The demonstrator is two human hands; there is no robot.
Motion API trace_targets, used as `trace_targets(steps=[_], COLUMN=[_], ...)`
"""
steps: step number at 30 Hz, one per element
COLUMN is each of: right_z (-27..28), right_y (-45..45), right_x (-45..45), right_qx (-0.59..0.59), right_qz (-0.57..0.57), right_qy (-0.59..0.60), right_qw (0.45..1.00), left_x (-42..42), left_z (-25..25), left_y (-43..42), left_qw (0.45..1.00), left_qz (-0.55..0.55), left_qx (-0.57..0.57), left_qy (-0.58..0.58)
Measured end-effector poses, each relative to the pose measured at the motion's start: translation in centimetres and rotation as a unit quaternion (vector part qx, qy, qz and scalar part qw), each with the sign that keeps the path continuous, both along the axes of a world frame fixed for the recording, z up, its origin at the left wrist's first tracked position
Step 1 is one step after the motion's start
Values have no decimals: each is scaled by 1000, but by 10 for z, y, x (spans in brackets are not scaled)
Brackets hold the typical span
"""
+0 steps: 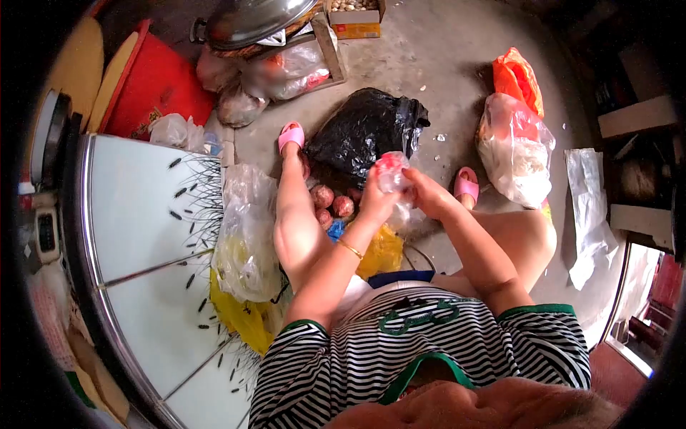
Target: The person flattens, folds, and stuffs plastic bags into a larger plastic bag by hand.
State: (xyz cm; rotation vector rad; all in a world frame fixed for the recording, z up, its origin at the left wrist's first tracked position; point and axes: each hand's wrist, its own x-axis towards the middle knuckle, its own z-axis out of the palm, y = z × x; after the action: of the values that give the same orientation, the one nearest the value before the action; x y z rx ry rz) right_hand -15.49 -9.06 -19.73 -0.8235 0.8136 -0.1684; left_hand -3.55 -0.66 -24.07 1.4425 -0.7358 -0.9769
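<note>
A crumpled clear plastic bag with red print (392,171) is bunched between my two hands. My left hand (376,199), at the end of the arm with a gold bracelet, is closed around its left side. From the right, my right hand (429,193) grips the same bag with bent fingers. Part of the plastic hangs below the hands. Several round reddish-brown vegetables (343,206), of a kind I cannot make out, lie on the floor below my left hand. Just beyond the hands sits a large black plastic bag (368,129).
White and yellow bags (246,236) lie left, beside a pale glass-like panel (143,214). A filled clear bag (514,150) and an orange bag (516,79) stand right. A lidded pan (257,21) and a carton (355,20) are at the back. A yellow bag (382,250) lies between my legs.
</note>
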Motion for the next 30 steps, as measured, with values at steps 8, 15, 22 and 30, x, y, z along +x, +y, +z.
trace_targets(steps=[8, 15, 22, 30], right_z=[-89, -218, -287, -92], right_y=[-144, -218, -262, -226], right_x=[4, 24, 45, 69], right_qx=[-143, -492, -516, -620], right_qz=[-90, 234, 297, 217], right_qy=[247, 519, 490, 233], right_qw=[954, 658, 637, 717], left_x=[48, 41, 55, 7], left_z=[26, 47, 48, 12], left_y=[-14, -18, -23, -19], left_qw=[968, 976, 964, 942], left_qz=[80, 0, -118, -191], left_qx=[52, 122, 209, 210], left_qy=[231, 182, 118, 180])
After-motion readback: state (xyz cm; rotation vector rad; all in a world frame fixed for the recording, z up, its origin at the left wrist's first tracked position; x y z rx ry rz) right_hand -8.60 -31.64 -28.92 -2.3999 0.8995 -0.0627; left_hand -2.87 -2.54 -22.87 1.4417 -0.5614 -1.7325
